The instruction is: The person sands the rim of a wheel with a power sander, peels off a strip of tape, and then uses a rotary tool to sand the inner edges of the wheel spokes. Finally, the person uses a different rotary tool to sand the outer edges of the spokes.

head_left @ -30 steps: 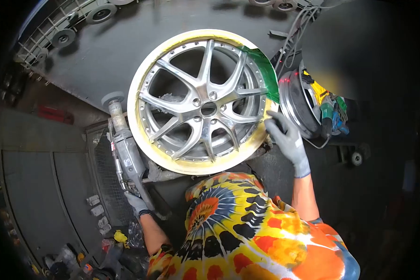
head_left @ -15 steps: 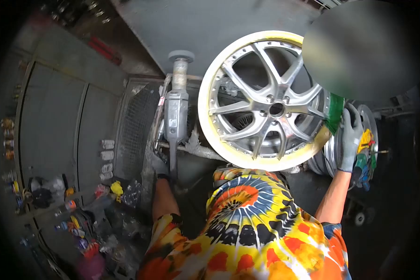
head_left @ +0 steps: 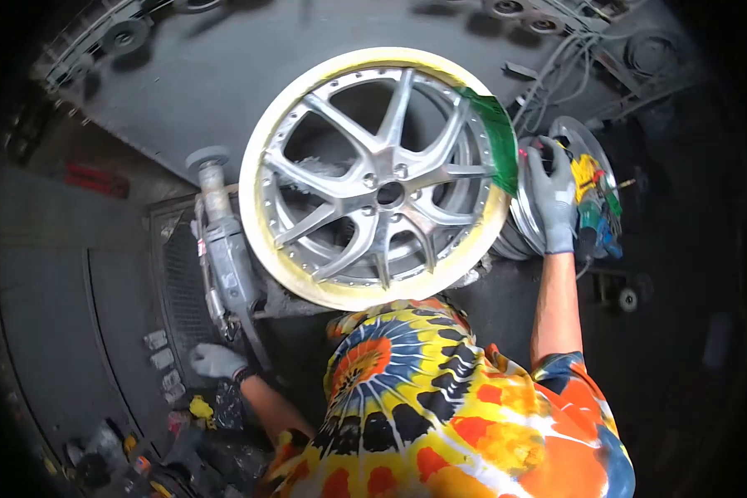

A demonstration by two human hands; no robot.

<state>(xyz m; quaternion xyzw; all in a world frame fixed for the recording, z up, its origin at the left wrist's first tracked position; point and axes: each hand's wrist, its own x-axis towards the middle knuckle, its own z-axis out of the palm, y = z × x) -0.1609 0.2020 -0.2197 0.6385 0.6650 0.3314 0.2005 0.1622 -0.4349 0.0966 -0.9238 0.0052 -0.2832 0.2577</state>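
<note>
A large multi-spoke alloy wheel (head_left: 373, 158) leans face up in front of my torso. Yellowish-white masking runs round its rim, with a strip of green tape (head_left: 500, 143) at the upper right. My right hand (head_left: 554, 199), in a grey glove, is just right of the wheel, apart from it. Its thumb and fingers are spread beside a pile of tools, with nothing clearly held. At the lower left, my gloved left hand (head_left: 217, 362) is loosely closed with nothing visible in it. Above it stands a grey power grinder (head_left: 231, 270) with a round disc at its top end.
Behind my right hand, a yellow and teal power tool (head_left: 591, 203) rests by other wheel rims (head_left: 524, 207). Coiled cables (head_left: 568, 70) hang at the upper right. Dark cabinet panels (head_left: 41, 290) stand at left, with assorted items (head_left: 141, 456) below.
My view has swung right, so the wheel appears further left. My left hand has come away from the grinder, down and left. My right hand has moved off the wheel's taped edge toward the tools.
</note>
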